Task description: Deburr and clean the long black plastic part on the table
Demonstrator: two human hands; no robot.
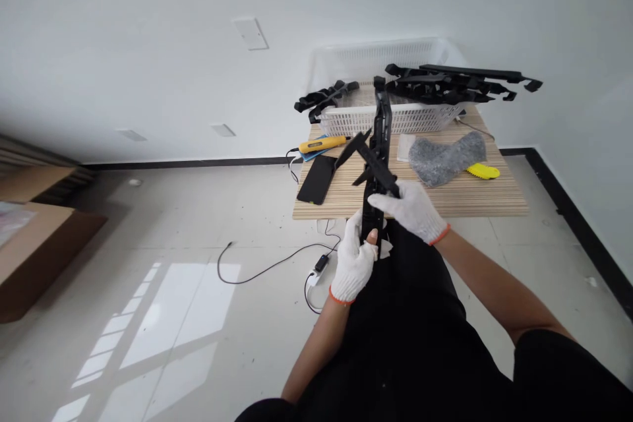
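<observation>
Calipers (372, 159), head view: gripped in gloved right hand (409, 206), lying across the long black part (382, 125), which left hand (355, 258) clasps round its near end, past the table (445, 203) edge. If that one-ended hold slackens, the part could likely tip or drop to the floor (267, 323); a careless swing of the calipers might scratch the phone (316, 180) near their tips, or the far end might knock the basket (346, 122), contact there unclear.
</observation>
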